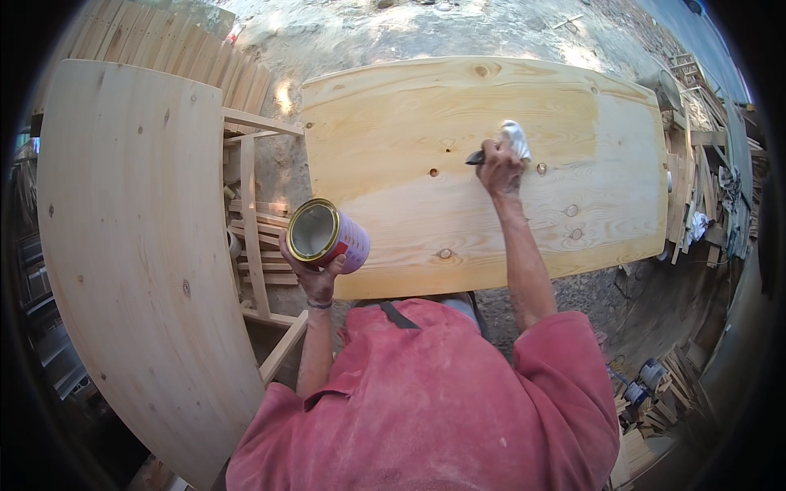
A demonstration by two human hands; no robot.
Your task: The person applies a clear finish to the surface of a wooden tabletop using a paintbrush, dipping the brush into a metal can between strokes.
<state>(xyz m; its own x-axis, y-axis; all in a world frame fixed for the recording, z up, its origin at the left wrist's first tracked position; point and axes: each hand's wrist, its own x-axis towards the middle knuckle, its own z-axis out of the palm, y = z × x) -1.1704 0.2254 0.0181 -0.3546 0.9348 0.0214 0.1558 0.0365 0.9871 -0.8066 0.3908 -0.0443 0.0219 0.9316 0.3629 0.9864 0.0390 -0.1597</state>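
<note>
One can [354,242] is gripped from below and the side by the left hand [315,280], with thumb and fingers clamped round it. The can is held just beside the left end of the near edge of a pale wooden board [385,233]. Its open mouth is turned up toward the camera, and in this view its long axis runs from the mouth at left to the base at right, slightly lower; whether it is quite upright cannot be told.

One white cloth [516,137] and one dark piece [475,158] are held in the closed right hand [499,172], over the middle of the board. The cloth's long axis slants from the top down to the right; the dark piece points left. Whether the two are joined cannot be told.

Two large boards are seen: the one in front, set with its long axis left to right, and a second board [139,245] at the left, set lengthwise away from the person. A wooden frame [252,221] is seen between them. Two more cans [652,374] are seen at the lower right, near wood scraps [679,378].
</note>
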